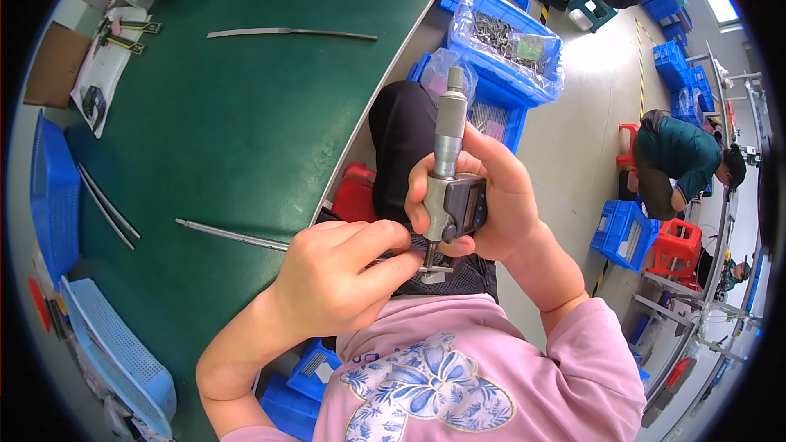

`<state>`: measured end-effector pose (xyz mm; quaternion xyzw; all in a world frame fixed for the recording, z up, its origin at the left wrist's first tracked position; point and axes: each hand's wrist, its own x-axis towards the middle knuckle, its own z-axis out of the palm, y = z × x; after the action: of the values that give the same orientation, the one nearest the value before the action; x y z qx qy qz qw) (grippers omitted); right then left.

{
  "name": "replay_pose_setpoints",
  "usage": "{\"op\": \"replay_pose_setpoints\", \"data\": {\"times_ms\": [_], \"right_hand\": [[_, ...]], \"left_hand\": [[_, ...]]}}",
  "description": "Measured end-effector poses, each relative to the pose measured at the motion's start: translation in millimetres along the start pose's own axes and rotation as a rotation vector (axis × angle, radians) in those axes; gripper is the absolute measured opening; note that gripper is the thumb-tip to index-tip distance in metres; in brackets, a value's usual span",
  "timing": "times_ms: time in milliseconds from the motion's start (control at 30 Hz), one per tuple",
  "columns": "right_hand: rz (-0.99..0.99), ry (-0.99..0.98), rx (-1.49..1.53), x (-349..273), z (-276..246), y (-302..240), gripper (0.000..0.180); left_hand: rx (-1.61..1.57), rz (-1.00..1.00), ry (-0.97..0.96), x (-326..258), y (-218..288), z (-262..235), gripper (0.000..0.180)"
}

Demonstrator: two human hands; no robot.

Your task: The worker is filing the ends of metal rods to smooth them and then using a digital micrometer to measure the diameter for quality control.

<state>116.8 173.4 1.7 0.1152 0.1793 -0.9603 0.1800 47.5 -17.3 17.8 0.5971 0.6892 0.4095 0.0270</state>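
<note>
My right hand (506, 200) is wrapped round a digital micrometer (448, 151), held with its thimble upward and its frame low, over my lap. My left hand (332, 278) is closed on a slim metal rod (233, 235). One end of that rod reaches out to the left over the green table (221, 131); the middle is covered by my fingers. Its other end appears to lie at the micrometer's jaws, close to my left fingertips; whether the jaws touch it I cannot tell. Two more thin rods (106, 203) lie at the table's left side.
A flat file-like tool (291, 32) lies farther back on the table. Blue baskets (51, 196) line its left edge. To the right stand blue crates (499, 110), one with bagged small metal parts (503, 39). Two people (679, 151) sit farther off at right.
</note>
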Motion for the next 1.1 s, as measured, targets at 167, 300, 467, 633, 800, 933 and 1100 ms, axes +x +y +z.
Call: {"op": "replay_pose_setpoints", "data": {"times_ms": [167, 300, 467, 633, 800, 933, 1100], "right_hand": [[-0.038, 0.086, -0.107, -1, 4, 2, 0.073], [0.027, 0.094, -0.126, 0, 6, -1, 0.077], [0.015, 0.175, -0.204, -1, 15, 0, 0.069], [-0.010, 0.225, -0.273, 0, 17, 2, 0.072], [0.032, 0.159, -0.210, 0, 14, 3, 0.073], [0.040, 0.155, -0.214, 1, 15, 4, 0.074], [-0.014, 0.108, -0.286, 1, 13, 7, 0.066]], "left_hand": [[0.007, 0.008, -0.013, 0, 0, -1, 0.015], [0.010, 0.015, -0.028, 0, 0, -1, 0.015], [0.021, 0.017, -0.038, 2, 0, -4, 0.015], [0.008, 0.016, -0.052, 4, 1, -5, 0.016], [0.020, 0.015, -0.072, 5, 3, -9, 0.019], [-0.007, 0.009, -0.063, 5, 2, -10, 0.022], [-0.005, 0.017, -0.067, 5, 0, -10, 0.023]]}}
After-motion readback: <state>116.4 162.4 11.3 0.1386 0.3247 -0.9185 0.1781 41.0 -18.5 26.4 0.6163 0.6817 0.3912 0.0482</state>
